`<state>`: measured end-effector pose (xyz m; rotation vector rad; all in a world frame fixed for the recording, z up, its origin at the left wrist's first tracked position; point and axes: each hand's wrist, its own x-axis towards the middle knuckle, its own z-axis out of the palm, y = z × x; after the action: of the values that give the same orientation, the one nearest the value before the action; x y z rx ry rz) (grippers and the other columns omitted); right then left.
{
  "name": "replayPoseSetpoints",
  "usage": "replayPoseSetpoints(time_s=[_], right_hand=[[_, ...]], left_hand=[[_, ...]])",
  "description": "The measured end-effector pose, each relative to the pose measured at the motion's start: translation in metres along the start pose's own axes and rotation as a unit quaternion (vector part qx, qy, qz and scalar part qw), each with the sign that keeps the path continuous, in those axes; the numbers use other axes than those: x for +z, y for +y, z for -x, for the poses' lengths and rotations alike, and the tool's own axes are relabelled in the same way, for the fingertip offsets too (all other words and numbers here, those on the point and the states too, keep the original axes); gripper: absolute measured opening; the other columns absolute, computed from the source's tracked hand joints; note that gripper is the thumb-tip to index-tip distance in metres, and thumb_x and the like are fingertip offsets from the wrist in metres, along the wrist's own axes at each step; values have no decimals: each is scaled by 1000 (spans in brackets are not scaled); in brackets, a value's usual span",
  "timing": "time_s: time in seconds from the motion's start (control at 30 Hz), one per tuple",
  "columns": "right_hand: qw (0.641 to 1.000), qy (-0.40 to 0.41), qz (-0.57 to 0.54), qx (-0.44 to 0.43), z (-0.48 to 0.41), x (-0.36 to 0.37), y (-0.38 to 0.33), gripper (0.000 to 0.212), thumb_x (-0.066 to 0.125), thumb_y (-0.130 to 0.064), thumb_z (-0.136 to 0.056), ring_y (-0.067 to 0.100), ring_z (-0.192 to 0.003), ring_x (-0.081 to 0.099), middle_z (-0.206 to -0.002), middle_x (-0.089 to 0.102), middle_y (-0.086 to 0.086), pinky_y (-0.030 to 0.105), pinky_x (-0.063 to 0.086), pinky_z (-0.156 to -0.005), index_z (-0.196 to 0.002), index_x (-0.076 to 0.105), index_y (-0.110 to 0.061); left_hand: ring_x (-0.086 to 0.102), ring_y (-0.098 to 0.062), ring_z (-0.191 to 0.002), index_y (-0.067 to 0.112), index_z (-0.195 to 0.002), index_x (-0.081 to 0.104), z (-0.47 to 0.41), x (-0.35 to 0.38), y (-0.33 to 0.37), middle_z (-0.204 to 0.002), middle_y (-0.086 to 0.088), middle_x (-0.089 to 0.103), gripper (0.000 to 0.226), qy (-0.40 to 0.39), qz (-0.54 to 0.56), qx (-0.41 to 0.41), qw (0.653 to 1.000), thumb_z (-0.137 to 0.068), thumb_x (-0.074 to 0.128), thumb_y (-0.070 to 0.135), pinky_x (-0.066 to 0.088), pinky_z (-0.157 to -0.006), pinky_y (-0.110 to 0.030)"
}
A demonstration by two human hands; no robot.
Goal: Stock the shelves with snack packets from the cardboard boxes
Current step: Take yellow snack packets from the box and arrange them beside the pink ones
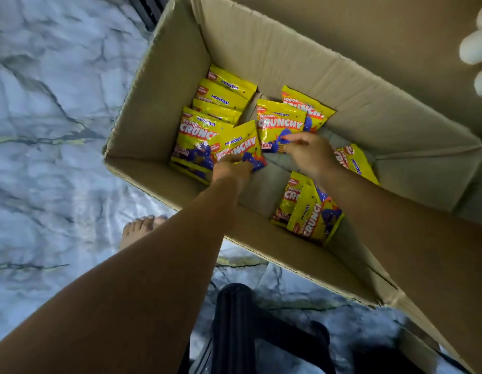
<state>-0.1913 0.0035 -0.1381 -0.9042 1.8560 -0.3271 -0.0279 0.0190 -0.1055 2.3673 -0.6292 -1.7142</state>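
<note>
On the marble floor (45, 130), beside a bare foot (138, 229), stands the open cardboard box (142, 168), and both arms reach down into it. Against its left wall a row of packets (221, 95) lies overlapped, each long axis running away from the person. The left hand (230, 170) has its fingers curled round the lower edge of 1 tilted packet (242, 147), which leans up and to the right from the palm, its top farthest from the wrist. Just to the right, the right hand (311, 155) pinches the bottom edge of a flat packet (279, 125) between thumb and fingers. That packet lies ahead and to the left of the fingertips, long axis pointing toward the far wall. By my reading each hand is nearest its own packet, so a lift should draw both bottom-first toward the person. 2 or 3 loose packets (307, 214) lean under the right forearm. No shelf is in view.
</note>
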Motion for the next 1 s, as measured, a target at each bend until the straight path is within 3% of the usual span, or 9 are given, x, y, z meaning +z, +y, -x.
replayPoseSetpoints(time_s=[0.1, 0.23, 0.33, 0.4, 0.5, 0.7, 0.77, 0.87, 1.0], right_hand=[[1000, 0, 7, 6, -18, 12, 4, 29, 66, -24, -88, 19, -114, 55, -133, 50, 1, 30, 50, -90, -117, 71, -24], [999, 10, 39, 8, -30, 21, 9, 37, 67, -28, -85, 28, -126, 49, -144, 39, 9, 43, 49, -104, -122, 69, -28], [998, -13, 65, -5, -28, 22, 9, 53, 65, -39, -74, 32, -126, 49, -143, 49, 9, 48, 49, -102, -127, 66, -31], [998, -21, 51, -12, -23, 18, 7, 44, 69, -28, -79, 29, -124, 53, -138, 56, 8, 46, 50, -101, -123, 69, -24], [999, -10, 32, -22, -14, 13, 3, 27, 67, -8, -86, 26, -120, 57, -130, 63, 8, 42, 50, -100, -110, 74, -15], [998, 44, 19, -41, 37, -19, -14, 22, 64, -6, -85, 26, -111, 61, -118, 68, 7, 44, 54, -93, -100, 76, -18], [997, 58, 16, -56, 65, -38, -29, 24, 63, -5, -83, 23, -103, 63, -113, 70, 5, 35, 54, -86, -98, 76, -19], [995, 71, 4, -69, 111, -72, -57, 26, 65, -1, -82, 16, -93, 62, -103, 70, 2, 11, 44, -65, -99, 76, -17], [994, 73, 0, -86, 168, -122, -106, 28, 65, -4, -82, 17, -99, 64, -108, 71, 1, 19, 44, -70, -98, 76, -25]], left_hand=[[53, -19, -118, 20, -133, 58, -11, 8, -4, -134, -4, 56, 38, 14, 22, -8, 1000, -95, 63, 16, 44, -80, -22], [55, -17, -104, 24, -122, 63, -23, 17, -9, -116, 0, 57, 33, 36, 27, -1, 999, -90, 70, 17, 46, -78, -21], [56, -24, -112, 37, -91, 64, -27, 19, -13, -127, -2, 55, 17, 80, -8, 6, 997, -84, 77, 28, 53, -88, -32], [56, -25, -112, 36, -83, 63, -25, 18, -15, -131, -4, 55, 14, 106, -33, 23, 994, -84, 75, 29, 53, -89, -32], [59, -22, -102, 34, -90, 65, -15, 13, -12, -128, -6, 57, 15, 111, -55, 61, 990, -88, 67, 19, 52, -83, -28], [62, -22, -104, 32, -97, 68, 38, -9, 10, -113, 0, 69, 29, 71, -58, 124, 988, -87, 60, 6, 53, -81, -30], [64, -21, -102, 33, -96, 68, 64, -23, 20, -111, 3, 71, 29, 71, -62, 141, 986, -86, 59, 7, 53, -80, -28], [63, -17, -100, 33, -102, 70, 111, -45, 40, -108, 7, 69, 28, 71, -59, 152, 984, -86, 62, 11, 52, -83, -27], [59, -15, -91, 30, -110, 70, 191, -75, 73, -101, 7, 63, 26, 65, -44, 178, 981, -88, 63, 17, 49, -75, -23]])
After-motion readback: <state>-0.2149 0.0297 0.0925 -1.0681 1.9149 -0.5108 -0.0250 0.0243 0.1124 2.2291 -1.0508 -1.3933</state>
